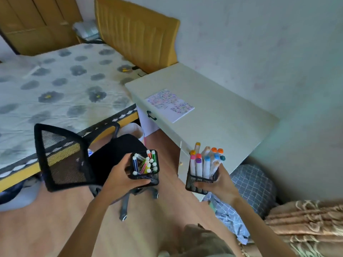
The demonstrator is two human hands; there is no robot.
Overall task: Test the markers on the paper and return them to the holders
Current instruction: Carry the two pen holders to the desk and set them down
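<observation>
Both hands, left and right, fingers wrapped round mesh holders, kept upright so markers stay in, well short of paper.

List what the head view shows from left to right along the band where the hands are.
Black mesh chair → left hand → holder of thin markers → holder of thick markers → right hand → checked fabric.

Head view, downward over desk
</observation>
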